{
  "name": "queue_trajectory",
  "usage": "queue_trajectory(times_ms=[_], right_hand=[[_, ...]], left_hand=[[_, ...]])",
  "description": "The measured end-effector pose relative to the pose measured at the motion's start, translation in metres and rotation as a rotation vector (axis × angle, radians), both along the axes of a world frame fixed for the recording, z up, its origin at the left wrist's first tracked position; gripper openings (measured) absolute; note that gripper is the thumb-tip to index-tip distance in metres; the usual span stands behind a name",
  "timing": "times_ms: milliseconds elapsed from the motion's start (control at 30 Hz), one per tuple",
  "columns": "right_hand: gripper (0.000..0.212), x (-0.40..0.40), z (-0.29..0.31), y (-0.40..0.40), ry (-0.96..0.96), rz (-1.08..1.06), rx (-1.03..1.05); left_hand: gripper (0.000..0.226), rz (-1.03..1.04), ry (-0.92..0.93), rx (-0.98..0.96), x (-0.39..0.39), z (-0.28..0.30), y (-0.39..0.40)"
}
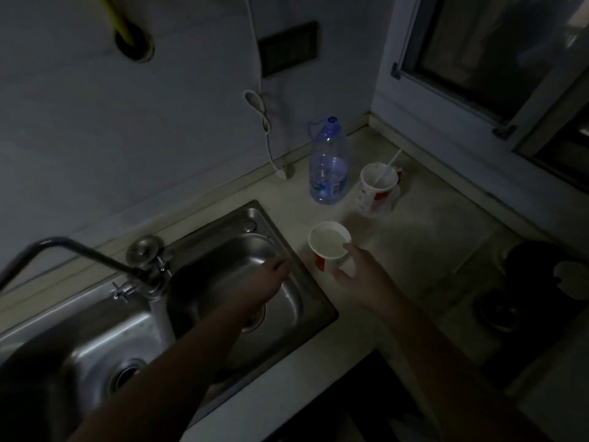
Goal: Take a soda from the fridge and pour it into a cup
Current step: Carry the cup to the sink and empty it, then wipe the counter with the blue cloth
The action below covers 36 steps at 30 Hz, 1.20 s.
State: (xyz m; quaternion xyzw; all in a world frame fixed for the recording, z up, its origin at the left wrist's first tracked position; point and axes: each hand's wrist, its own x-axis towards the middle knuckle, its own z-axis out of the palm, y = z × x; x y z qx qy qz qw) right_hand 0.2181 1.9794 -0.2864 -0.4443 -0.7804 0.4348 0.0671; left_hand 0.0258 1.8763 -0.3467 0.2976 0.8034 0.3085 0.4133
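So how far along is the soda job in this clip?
Early. Done: nothing visibly poured. In hand: the right hand grips a paper cup by the sink; the left hand reaches over the basin, holding nothing. Left: no soda in view, so fetching and pouring remain.

My single head view looks steeply down, close over the pale stone table [414,250] and double steel sink [223,282].

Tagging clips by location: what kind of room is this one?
Most likely a small home kitchen, dimly lit. A steel double sink with a tap is set into a pale countertop, and what looks like a gas hob sits at the right. The right hand holds a paper cup.
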Motion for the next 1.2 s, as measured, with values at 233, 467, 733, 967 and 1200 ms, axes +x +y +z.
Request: queue_trajectory(times_ms=[233, 467, 733, 967, 1200], right_hand=[[0.052, -0.003, 0.002, -0.037, -0.151, 0.057, 0.212], [0.055, -0.024, 0.0, -0.078, -0.242, 0.351, 0.363], [0.058, -0.072, -0.005, -0.144, -0.236, 0.598, 0.411], [0.062, -0.096, -0.006, -0.221, -0.256, 0.808, 0.403], [0.061, -0.106, 0.001, -0.302, -0.262, 0.912, 0.454]], left_hand=[[0.045, -0.289, 0.528, -0.017, -0.003, 0.026, -0.067], [0.069, -0.383, 0.849, -0.165, 0.005, 0.039, -0.127], [0.075, -0.263, 0.783, -0.321, 0.007, 0.032, -0.203], [0.071, -0.129, 0.68, -0.402, 0.007, 0.035, -0.293], [0.072, -0.041, 0.731, -0.454, 0.018, 0.034, -0.389]])
